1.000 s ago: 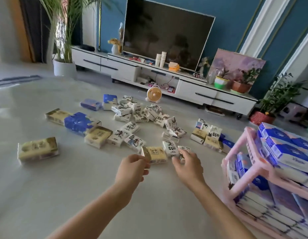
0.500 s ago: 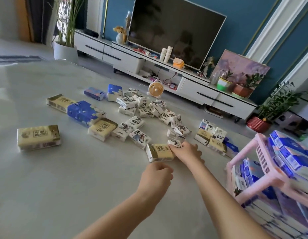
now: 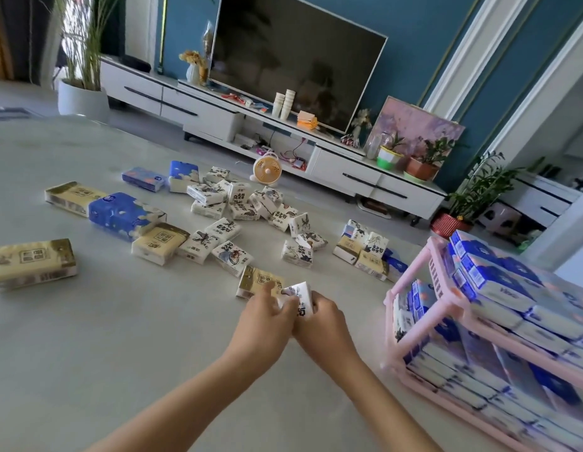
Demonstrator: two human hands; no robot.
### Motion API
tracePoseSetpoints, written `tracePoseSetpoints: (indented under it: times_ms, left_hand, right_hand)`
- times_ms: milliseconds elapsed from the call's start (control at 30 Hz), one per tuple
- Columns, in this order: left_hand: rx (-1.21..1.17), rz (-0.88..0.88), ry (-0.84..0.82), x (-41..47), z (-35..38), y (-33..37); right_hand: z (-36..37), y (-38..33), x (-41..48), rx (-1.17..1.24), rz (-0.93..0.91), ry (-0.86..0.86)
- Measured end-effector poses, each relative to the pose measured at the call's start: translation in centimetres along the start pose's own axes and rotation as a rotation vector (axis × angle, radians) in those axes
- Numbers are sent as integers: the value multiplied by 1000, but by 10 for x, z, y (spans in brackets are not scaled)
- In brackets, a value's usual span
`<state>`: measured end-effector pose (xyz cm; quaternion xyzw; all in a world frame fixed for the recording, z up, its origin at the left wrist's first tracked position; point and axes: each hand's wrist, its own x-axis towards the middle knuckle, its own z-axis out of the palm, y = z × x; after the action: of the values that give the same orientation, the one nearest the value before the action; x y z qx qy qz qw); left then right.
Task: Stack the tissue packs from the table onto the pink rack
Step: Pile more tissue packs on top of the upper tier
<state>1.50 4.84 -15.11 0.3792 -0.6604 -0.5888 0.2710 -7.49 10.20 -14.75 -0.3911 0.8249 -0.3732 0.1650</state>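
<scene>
The pale table (image 3: pixel 87 370) fills most of the view. At 4 o'clock stands the pink rack (image 3: pixel 435 267), its shelves already stacked with blue and white tissue packs (image 3: pixel 498 282). Loose packs (image 3: pixel 238 203) lie scattered across the table from 9 to 1 o'clock. Near the centre the left hand (image 3: pixel 265 321) and right hand (image 3: pixel 322 321) meet, the fingers of both curled round one small white pack (image 3: pixel 301 296). It is held tilted, at 4 o'clock of a beige pack (image 3: pixel 254 278) lying flat.
</scene>
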Motion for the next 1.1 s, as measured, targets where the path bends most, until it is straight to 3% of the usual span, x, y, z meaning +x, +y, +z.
tracePoseSetpoints:
  times_ms: [133, 300, 400, 500, 633, 733, 933, 1000, 1100]
  left_hand:
    - [-251, -4, -208, -14, -3, 14]
    - [-429, 79, -412, -50, -15, 36]
    - [-423, 125, -353, -60, -11, 55]
    - [-477, 193, -187, -57, 10, 89]
    - [-285, 336, -93, -34, 54, 140]
    - [-49, 374, -110, -1, 90, 170]
    - [605, 222, -356, 69, 136, 221]
    - [684, 171, -426, 80, 147, 227]
    - [762, 118, -489, 86, 162, 227]
  right_hand:
    - [-32, -10, -33, -5, -123, -33]
    - [-94, -11, -72, 119, -96, -259]
    - [-137, -12, -92, 184, -156, -229]
    - [-172, -6, -101, 418, -210, -37]
    - [-201, 9, -99, 727, -231, 365]
    - [-220, 14, -98, 996, -158, 479]
    - [-249, 29, -100, 909, -138, 512]
    - [-252, 32, -99, 852, -160, 517]
    - [-248, 35, -92, 582, -171, 563]
